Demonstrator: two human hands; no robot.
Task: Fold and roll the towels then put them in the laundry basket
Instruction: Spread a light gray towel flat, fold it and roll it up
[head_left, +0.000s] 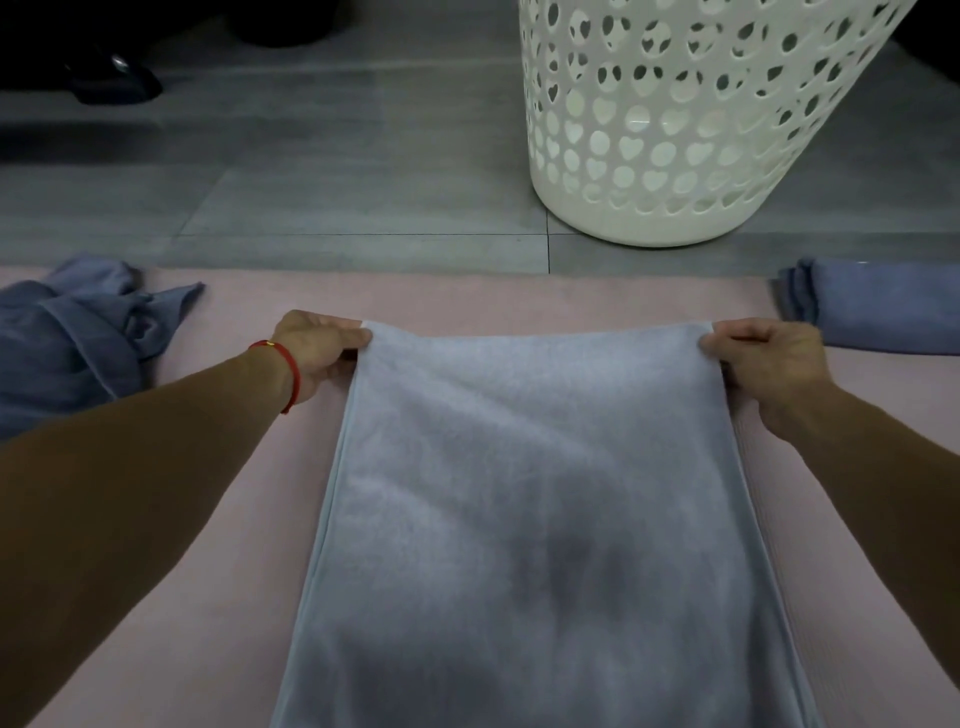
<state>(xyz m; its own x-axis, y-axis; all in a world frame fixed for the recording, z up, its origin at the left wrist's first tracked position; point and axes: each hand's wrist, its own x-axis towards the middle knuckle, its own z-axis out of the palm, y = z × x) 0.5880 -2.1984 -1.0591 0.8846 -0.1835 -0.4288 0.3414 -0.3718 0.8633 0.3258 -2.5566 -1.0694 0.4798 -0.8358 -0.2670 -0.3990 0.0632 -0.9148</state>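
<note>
Pink mat (218, 571) is carrying light blue towel (540, 493), lying flat, centre. White laundry basket (675, 130) is standing beyond on floor. Left hand (317, 353) and right hand (763, 364) are pinching the far corners.

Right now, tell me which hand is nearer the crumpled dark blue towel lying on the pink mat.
Left. The left hand pinches the light blue towel's far left corner, just right of the crumpled dark blue towel. The right hand grips the opposite corner, much farther away.
</note>
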